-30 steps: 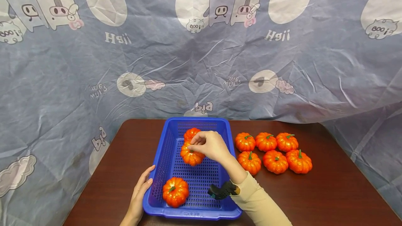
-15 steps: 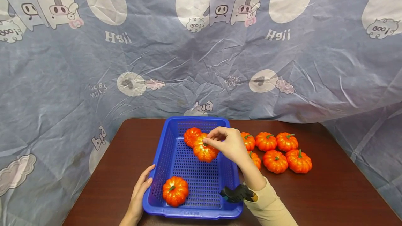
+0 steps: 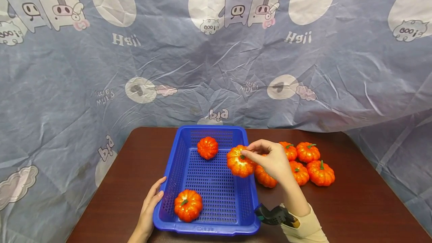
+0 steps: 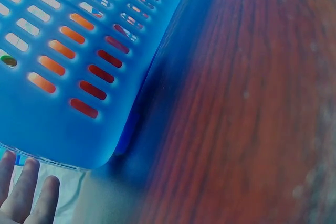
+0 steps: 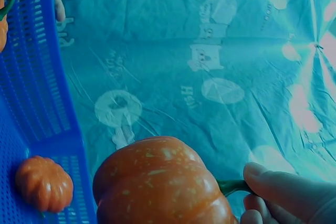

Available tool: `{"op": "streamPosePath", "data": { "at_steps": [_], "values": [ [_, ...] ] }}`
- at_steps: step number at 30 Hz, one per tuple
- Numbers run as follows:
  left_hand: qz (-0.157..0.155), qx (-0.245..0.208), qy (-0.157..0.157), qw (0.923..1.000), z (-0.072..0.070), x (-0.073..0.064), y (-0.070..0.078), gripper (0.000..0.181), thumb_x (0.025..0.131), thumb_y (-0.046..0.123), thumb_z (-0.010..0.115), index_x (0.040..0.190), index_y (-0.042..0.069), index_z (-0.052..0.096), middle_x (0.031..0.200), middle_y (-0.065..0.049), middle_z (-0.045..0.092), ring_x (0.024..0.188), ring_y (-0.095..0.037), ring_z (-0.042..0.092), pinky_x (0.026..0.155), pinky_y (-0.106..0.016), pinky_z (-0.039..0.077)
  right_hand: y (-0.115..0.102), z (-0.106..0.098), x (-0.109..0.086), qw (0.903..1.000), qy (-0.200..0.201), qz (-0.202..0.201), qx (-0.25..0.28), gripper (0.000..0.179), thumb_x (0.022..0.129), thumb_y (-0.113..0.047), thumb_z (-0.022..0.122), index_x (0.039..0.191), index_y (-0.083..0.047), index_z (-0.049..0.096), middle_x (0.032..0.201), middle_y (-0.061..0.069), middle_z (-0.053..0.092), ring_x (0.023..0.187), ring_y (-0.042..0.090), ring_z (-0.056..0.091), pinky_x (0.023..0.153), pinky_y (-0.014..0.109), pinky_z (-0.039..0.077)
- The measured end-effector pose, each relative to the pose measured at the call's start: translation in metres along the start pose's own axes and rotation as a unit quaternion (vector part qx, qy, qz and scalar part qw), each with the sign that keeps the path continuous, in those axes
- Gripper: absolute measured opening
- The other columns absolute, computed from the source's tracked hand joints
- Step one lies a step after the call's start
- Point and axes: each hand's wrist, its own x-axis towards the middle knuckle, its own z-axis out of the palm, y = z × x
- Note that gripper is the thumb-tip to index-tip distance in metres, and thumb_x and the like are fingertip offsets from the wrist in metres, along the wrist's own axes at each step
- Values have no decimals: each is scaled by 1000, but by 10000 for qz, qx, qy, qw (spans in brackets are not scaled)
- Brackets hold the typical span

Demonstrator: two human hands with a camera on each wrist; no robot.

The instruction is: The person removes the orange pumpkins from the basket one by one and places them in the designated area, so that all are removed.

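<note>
My right hand [image 3: 271, 158] pinches a small orange pumpkin [image 3: 240, 165] by its green stem, held up over the right side of the blue plastic basket [image 3: 206, 229]. In the right wrist view the thumb and fingers close on the stem [image 5: 233, 186]. Inside the basket, one pumpkin [image 3: 207, 148] lies at the back and another [image 3: 188, 205] at the front left. My left hand [image 3: 148, 209] rests against the basket's left side, its fingers fairly straight. The left wrist view catches those fingertips [image 4: 31, 169] at the basket's rim.
Several more pumpkins [image 3: 321, 173] stand in two rows on the dark wooden table [image 3: 357, 205], right of the basket; my right hand and the raised pumpkin partly cover some. A printed grey-blue cloth [image 3: 216, 59] hangs behind the table.
My right hand has moved right with the pumpkin, from beside the back pumpkin to near the basket's right rim. The left hand and the basket have stayed put.
</note>
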Motion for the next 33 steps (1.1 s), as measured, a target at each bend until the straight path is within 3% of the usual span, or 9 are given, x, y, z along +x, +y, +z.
{"op": "streamPosePath", "data": {
  "at_steps": [9,19,26,33],
  "values": [
    [-1,50,12,10000,0,0,1,43,99,12,34,140,0,35,140,0,38,121,-7,44,93,-20,40,22,-29,-14,9990,208,361,-185,25,75,-29,80,84,-7,70,75,1,68,66,12,62,61,23,49],
    [45,50,15,10000,1,0,1,43,99,12,35,140,-1,35,140,2,38,122,-6,42,93,-19,39,45,-58,-36,9948,110,982,-251,29,77,-30,78,90,-7,69,77,-1,69,68,13,61,61,24,46],
    [26,-29,28,10000,1,1,2,43,99,12,35,140,-1,35,137,1,42,119,-8,46,91,-22,42,64,-72,-46,9954,-115,949,63,21,80,-20,75,91,-3,68,77,-1,68,67,13,61,61,25,47],
    [-56,78,51,9999,1,0,2,44,99,13,35,140,-1,34,141,1,37,122,-6,43,93,-20,40,84,-77,-55,9945,-565,864,150,16,80,-13,74,88,-1,67,77,0,67,67,14,61,61,26,48]
  ]
}}
